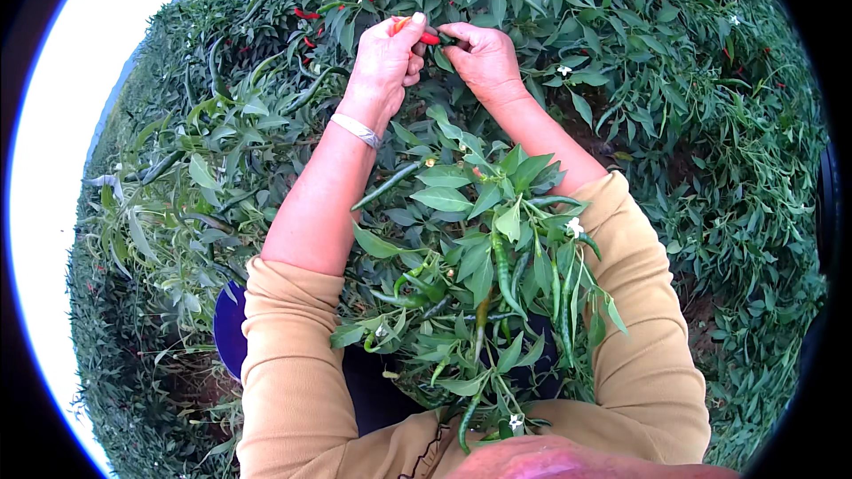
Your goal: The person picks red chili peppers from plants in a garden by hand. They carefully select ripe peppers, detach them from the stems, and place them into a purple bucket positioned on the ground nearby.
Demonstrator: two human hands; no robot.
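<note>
Both of my arms reach forward into a chili pepper plant. My left hand (386, 62) is closed, thumb on top, around a red chili pepper (429, 38) whose end sticks out toward the right; a second orange-red bit shows beneath the thumb. From the other side, my right hand (486, 58) pinches a small dark green piece (448, 38) that meets the red pepper. Whether that piece is a stem or another pepper I cannot tell. Leaves surround both hands, and several red chilies (306, 14) hang left of my left hand.
A pepper branch with green chilies (503, 270) and white flowers (575, 227) stands between my forearms, close to my body. Part of a dark blue rounded object (230, 328) shows beside my left sleeve. Dense pepper plants (710, 168) spread on both sides.
</note>
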